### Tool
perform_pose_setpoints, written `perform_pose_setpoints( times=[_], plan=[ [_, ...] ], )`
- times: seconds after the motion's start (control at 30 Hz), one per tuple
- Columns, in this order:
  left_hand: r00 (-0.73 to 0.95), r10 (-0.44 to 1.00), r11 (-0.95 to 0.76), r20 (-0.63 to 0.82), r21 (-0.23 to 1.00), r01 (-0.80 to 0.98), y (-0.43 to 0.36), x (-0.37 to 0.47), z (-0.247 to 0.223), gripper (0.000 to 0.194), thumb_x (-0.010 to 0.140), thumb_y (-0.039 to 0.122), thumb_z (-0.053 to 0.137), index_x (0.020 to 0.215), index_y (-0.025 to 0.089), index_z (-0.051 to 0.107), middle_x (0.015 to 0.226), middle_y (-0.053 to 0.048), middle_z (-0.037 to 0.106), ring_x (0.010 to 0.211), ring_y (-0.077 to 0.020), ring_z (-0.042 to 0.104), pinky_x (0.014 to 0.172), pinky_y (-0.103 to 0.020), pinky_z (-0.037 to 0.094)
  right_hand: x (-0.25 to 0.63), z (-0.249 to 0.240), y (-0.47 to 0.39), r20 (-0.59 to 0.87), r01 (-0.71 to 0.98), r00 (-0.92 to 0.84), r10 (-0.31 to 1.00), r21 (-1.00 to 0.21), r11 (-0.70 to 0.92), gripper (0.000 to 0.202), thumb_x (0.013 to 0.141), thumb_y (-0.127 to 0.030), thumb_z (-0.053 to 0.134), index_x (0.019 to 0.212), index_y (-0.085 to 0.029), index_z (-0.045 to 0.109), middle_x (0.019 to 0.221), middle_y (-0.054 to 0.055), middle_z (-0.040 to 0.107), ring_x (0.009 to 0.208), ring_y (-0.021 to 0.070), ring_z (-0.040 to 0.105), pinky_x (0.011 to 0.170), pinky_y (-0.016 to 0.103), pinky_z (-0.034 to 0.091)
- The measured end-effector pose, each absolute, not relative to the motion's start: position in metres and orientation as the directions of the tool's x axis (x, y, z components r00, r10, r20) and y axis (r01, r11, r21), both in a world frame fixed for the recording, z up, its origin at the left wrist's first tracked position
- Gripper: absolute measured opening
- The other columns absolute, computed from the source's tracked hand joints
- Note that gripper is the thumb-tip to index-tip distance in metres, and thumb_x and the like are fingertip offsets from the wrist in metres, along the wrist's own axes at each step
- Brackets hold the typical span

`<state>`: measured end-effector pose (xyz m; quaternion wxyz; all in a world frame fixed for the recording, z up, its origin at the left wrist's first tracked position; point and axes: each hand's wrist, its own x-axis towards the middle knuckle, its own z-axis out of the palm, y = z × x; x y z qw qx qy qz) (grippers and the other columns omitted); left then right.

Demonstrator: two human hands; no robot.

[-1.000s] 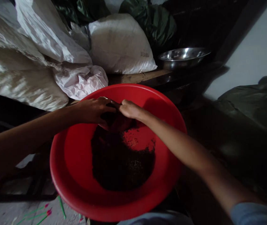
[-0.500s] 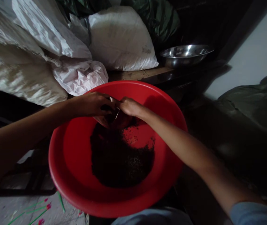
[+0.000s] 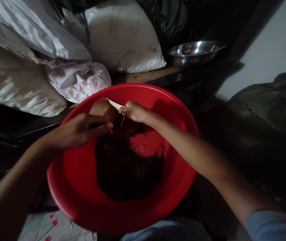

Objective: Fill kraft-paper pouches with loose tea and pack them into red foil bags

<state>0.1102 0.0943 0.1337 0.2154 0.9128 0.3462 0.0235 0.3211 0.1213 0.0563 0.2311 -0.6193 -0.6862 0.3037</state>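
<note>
A brown paper bag or folded card piece (image 3: 102, 108) with a pale edge stands tilted inside the far part of a red plastic basin (image 3: 79, 174). Its exact kind is unclear. My right hand (image 3: 134, 111) grips its upper right edge between thumb and fingers. My left hand (image 3: 82, 130) hovers over the basin's left side, just below the brown piece, slightly blurred. Its fingers are stretched out, with a gap to the thumb, and nothing shows in them. Dark, loose, crumbly material (image 3: 130, 174) covers much of the basin's floor, with a bare red patch at right.
White woven sacks (image 3: 122, 36) are piled behind the basin, with a crumpled white bag (image 3: 82, 82) beside them. A steel bowl (image 3: 195, 53) rests at the back right. A dark green covered bundle (image 3: 268, 100) is at right. Green-stemmed pink flower shapes mark a pale surface (image 3: 59, 227) at lower left.
My left hand has come off the brown piece and moved left and toward me, uncovering more of it. My right hand keeps its grip. The view has shifted slightly.
</note>
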Motion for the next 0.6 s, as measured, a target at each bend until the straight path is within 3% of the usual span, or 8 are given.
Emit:
perform_pose_setpoints(
  times=[0.13,0.3,0.43,0.53,0.6],
  plan=[
    [0.846,0.527,-0.73,-0.075,0.469,0.497,0.077,0.118,0.072,0.028,0.102,0.037,0.056,0.095,0.018,0.075,0.086,-0.001,0.072,0.073,-0.0122,0.063,0.068,-0.022,0.047,0.315,0.053,0.116,-0.095,0.648,-0.211,0.973,-0.759,0.066,0.04,0.098,-0.043,0.046,0.095,-0.012,0.071,0.07,0.008,0.068,0.054,0.0153,0.058,0.052,0.026,0.036],
    [0.8,0.548,-0.788,0.243,0.472,0.397,0.062,0.123,0.037,0.019,0.103,0.027,0.059,0.107,0.018,0.075,0.102,-0.004,0.076,0.093,-0.0155,0.071,0.085,-0.027,0.054,0.312,0.05,0.117,0.025,0.75,-0.143,0.989,-0.65,0.125,0.038,0.098,-0.043,0.048,0.095,-0.013,0.07,0.077,0.011,0.067,0.064,0.0166,0.054,0.059,0.029,0.033],
    [0.763,0.45,-0.893,0.463,0.259,0.369,0.047,0.11,0.039,0.017,0.1,0.018,0.063,0.114,0.015,0.072,0.107,-0.007,0.075,0.092,-0.0158,0.073,0.079,-0.025,0.056,0.314,0.049,0.121,-0.019,0.708,-0.119,0.993,-0.702,0.071,0.037,0.098,-0.042,0.044,0.094,-0.013,0.068,0.069,0.006,0.058,0.059,0.0151,0.047,0.058,0.029,0.031],
    [0.852,0.283,-0.958,0.441,0.097,0.268,0.031,0.109,0.037,0.018,0.101,0.015,0.057,0.112,0.014,0.071,0.105,-0.009,0.074,0.088,-0.018,0.074,0.069,-0.026,0.054,0.314,0.047,0.122,-0.006,0.711,-0.121,0.993,-0.698,0.083,0.034,0.097,-0.041,0.046,0.094,-0.014,0.066,0.072,0.005,0.058,0.061,0.0145,0.045,0.059,0.028,0.03],
    [0.923,0.288,-0.953,0.256,0.175,0.248,0.02,0.118,0.03,0.025,0.105,0.019,0.048,0.115,0.016,0.071,0.103,-0.008,0.074,0.084,-0.0179,0.073,0.068,-0.027,0.055,0.313,0.045,0.122,0.012,0.714,-0.132,0.991,-0.692,0.104,0.033,0.097,-0.041,0.047,0.094,-0.014,0.066,0.077,0.006,0.06,0.066,0.0145,0.046,0.06,0.027,0.031]
  ],
)
